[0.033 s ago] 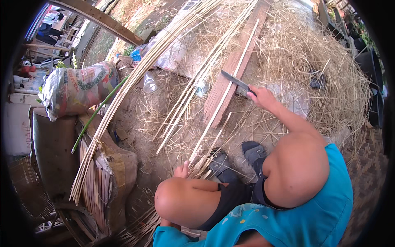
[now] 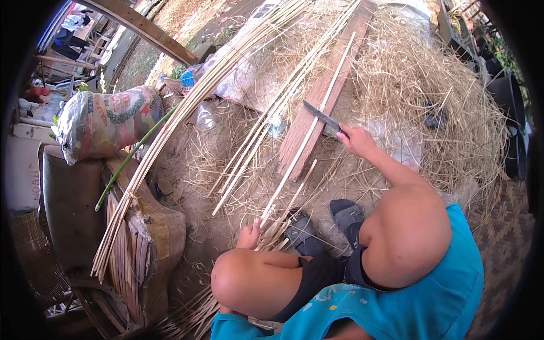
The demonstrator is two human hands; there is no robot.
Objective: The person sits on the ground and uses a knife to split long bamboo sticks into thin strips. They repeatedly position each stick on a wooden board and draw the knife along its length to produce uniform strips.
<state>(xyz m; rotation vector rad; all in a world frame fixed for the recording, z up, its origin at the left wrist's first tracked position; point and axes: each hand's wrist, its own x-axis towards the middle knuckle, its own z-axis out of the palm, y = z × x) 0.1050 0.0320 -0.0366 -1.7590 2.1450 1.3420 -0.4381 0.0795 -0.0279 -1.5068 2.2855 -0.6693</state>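
My right hand is closed on the handle of a dark-bladed knife. The blade rests across a long pale bamboo strip. That strip runs over a wooden plank and back toward my knees. My left hand grips the strip's near end beside my left knee, among several other thin strips. My feet, in dark sandals, rest on the ground between the two hands.
A heap of dry bamboo shavings covers the ground ahead and to the right. A long bundle of bamboo strips lies diagonally on the left, next to a green stick, a printed sack and a plastic bottle. A woven mat is at the right.
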